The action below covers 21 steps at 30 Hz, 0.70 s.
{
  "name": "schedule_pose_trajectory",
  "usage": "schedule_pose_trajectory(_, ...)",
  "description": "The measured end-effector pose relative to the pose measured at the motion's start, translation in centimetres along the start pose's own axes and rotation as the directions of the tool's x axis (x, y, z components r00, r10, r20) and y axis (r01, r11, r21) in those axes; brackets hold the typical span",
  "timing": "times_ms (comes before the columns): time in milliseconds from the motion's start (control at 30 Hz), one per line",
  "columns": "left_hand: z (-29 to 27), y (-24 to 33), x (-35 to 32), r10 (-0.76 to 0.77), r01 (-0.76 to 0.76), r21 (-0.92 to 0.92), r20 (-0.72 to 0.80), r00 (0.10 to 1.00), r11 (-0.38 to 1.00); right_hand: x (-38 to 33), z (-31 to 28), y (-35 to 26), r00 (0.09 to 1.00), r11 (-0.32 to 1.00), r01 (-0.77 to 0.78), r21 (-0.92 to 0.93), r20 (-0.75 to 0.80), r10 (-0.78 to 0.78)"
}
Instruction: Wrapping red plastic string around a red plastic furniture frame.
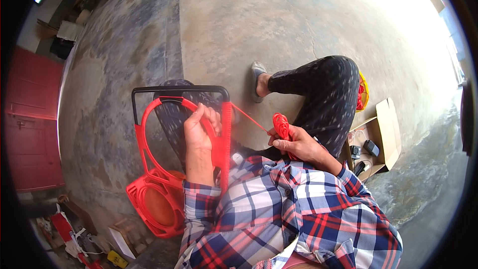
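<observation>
On my left lies a red plastic frame [143, 142] with a large round opening and a black U-shaped bar [181, 88] across its far end. My left hand [200, 129] reaches over the opening, its fingers curled round the frame's right side. A second red ring-shaped part [156, 204] joins the frame by my left forearm. My right hand [296, 144], in front of my belly, is closed round a looped bundle of red cord [281, 125]. One stretched strand of red cord [249, 118] runs from the frame's far right corner to my right fingertips.
Beyond my right knee sits a yellow-rimmed container [365, 92] with red contents. An open cardboard box [388, 129] holding small dark devices and cables stands at my right. A red door [34, 119] is at the far left. Assorted items, one a yellow object [117, 259], lie lower left.
</observation>
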State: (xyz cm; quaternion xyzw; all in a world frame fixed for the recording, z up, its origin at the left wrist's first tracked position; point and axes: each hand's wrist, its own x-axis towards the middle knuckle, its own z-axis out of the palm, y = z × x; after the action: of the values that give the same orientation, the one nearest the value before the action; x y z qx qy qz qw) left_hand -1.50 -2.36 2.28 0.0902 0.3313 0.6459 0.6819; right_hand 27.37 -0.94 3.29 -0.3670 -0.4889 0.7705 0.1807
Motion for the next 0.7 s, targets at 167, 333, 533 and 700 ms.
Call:
schedule_pose_trajectory(167,0.3,-0.1,-0.2,-0.001,0.001,-0.007,-0.01,1.0,1.0,0.1,0.0,0.3,1.0,1.0,0.009,0.007,0.008,-0.009)
schedule_pose_trajectory(333,0.4,0.0,-0.2,0.018,-0.018,-0.002,-0.021,1.0,1.0,0.1,0.0,0.2,1.0,1.0,0.002,-0.007,0.014,-0.002)
schedule_pose_trajectory(533,0.0,-0.2,0.1,0.029,-0.028,-0.006,0.018,0.999,1.0,0.1,0.4,0.3,0.997,1.0,0.009,-0.001,0.072,-0.009)
schedule_pose_trajectory(700,0.2,-0.2,0.1,0.033,-0.033,-0.003,0.011,0.999,0.999,-0.3,1.0,-0.7,0.993,0.999,-0.048,-0.011,0.105,0.049)
